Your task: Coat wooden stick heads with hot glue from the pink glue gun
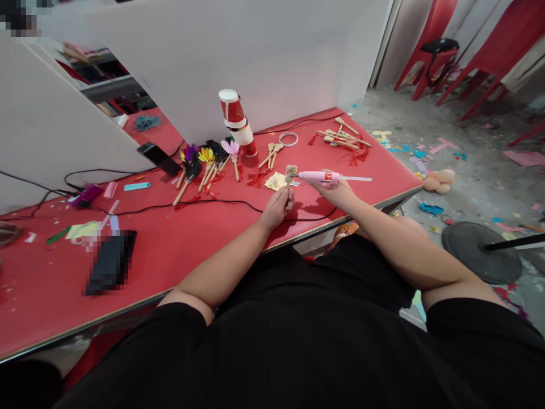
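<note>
Stick (290, 171) first: I have it upright in the air, near the front edge of the red worktop (204, 244). Across that worktop the black cable (238, 201) passes behind my left hand (279, 205) toward the right arm; a snag there could, I judge, jerk my aim. Near the wall the stacked cups (232, 108) could topple if the worktop is knocked. My right hand (338, 190) is wrapped around the pink gun (318, 178); I cannot tell whether a finger presses the trigger. Too hard a squeeze might flood the stick's lumpy head and drip onto the yellow card (276, 181) near it. My left hand grips the stick just below that head, so a slip of the nozzle (297, 175), likely hot, could burn its fingers. Whether nozzle and head touch, I cannot tell.
</note>
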A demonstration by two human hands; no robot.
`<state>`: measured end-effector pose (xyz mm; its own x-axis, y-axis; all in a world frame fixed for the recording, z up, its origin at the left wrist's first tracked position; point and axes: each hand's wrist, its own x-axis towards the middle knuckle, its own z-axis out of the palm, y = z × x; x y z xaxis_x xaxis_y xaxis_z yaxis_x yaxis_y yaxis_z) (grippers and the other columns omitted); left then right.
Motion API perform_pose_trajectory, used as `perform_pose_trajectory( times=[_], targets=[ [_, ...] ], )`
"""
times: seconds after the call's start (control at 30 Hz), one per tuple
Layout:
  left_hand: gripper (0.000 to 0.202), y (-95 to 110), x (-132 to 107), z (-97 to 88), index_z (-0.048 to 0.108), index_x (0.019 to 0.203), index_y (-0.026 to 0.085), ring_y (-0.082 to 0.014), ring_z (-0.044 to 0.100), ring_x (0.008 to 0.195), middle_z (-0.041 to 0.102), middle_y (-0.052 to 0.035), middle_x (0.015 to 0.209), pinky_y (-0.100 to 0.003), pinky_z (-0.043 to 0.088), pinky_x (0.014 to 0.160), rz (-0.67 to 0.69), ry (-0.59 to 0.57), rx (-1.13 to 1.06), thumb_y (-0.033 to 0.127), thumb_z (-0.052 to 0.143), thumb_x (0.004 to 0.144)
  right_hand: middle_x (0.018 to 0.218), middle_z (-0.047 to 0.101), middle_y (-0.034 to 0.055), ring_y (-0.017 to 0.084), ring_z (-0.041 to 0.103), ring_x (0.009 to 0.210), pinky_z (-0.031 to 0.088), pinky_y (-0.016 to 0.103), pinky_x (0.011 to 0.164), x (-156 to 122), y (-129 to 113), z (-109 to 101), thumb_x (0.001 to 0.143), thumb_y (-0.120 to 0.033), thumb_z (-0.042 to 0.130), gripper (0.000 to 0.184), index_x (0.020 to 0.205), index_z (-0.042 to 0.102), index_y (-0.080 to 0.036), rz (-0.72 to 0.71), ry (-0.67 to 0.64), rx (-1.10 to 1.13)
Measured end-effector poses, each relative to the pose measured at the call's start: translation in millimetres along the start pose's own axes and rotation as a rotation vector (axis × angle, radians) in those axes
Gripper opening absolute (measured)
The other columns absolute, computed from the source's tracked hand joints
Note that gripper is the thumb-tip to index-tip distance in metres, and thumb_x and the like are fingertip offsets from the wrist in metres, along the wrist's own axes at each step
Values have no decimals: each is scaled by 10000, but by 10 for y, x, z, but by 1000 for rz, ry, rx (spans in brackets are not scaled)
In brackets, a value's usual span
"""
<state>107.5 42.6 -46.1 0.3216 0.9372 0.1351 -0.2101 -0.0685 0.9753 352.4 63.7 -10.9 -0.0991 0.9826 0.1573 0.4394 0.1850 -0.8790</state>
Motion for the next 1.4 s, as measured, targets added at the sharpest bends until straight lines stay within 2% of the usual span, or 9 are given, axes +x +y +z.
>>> perform_pose_trajectory(
  times=[0.13, 0.23, 0.3, 0.43, 0.57, 0.73, 1.0, 1.23, 1.4],
  targets=[
    [642, 12, -21, 8, 542, 933, 251, -99, 310, 535, 430, 78, 641, -279, 225, 522, -27, 46, 46, 836, 752, 1091, 1006, 869, 80, 307, 814, 1025, 641, 409, 913, -32, -42, -17, 968, -607, 913, 367, 1045, 833, -256, 51, 1, 32],
    [637, -4, -18, 13, 558, 942, 247, -100, 318, 538, 437, 78, 636, -266, 240, 518, -31, 65, 76, 837, 748, 1090, 708, 719, 27, 240, 715, 766, 604, 377, 763, -78, -60, -33, 915, -650, 931, 436, 885, 771, -245, 158, -64, 60],
    [644, -17, -10, 14, 565, 937, 244, -99, 324, 541, 438, 78, 634, -260, 249, 515, -30, 73, 86, 842, 758, 1079, 636, 637, -6, 198, 633, 672, 570, 362, 702, -118, -68, -33, 906, -672, 922, 470, 834, 727, -250, 187, -92, 126],
    [637, -32, 5, 6, 562, 936, 241, -93, 345, 551, 446, 78, 641, -240, 286, 527, -46, 116, 71, 825, 769, 1085, 628, 602, -10, 169, 567, 624, 513, 358, 657, -177, -81, -5, 908, -665, 910, 512, 739, 638, -266, 170, -95, 213],
    [661, -49, 15, 0, 550, 928, 245, -90, 336, 541, 440, 84, 625, -235, 297, 523, -41, 126, 65, 852, 763, 1075, 641, 629, -6, 179, 588, 635, 497, 352, 641, -174, -91, 15, 912, -601, 896, 410, 796, 707, -257, 156, -67, 193],
    [673, -71, 14, 3, 570, 935, 242, -89, 335, 539, 449, 83, 651, -243, 279, 503, -6, 105, 78, 874, 771, 1049, 675, 657, -1, 212, 657, 708, 552, 370, 702, -159, -61, 30, 896, -596, 922, 385, 862, 769, -244, 178, -45, 137],
    [591, -44, -4, 35, 593, 928, 229, -86, 342, 539, 457, 77, 638, -239, 273, 512, -53, 134, 65, 759, 793, 1099, 728, 699, 28, 294, 780, 898, 653, 409, 833, -129, 53, 91, 860, -609, 938, 379, 882, 789, -260, 162, -1, 158],
    [732, -39, 4, 54, 571, 901, 236, -79, 333, 527, 474, 79, 637, -249, 253, 502, -32, 106, 98, 922, 818, 967, 698, 685, -5, 250, 719, 782, 612, 394, 797, -136, -18, 66, 839, -596, 919, 363, 897, 802, -258, 203, -5, 130],
    [692, -52, 4, 40, 573, 911, 235, -85, 345, 539, 471, 78, 646, -246, 263, 511, -48, 118, 95, 872, 831, 991, 670, 676, -13, 218, 649, 684, 550, 363, 686, -138, -39, 64, 815, -665, 913, 432, 909, 794, -261, 194, -51, 168]
  ],
)
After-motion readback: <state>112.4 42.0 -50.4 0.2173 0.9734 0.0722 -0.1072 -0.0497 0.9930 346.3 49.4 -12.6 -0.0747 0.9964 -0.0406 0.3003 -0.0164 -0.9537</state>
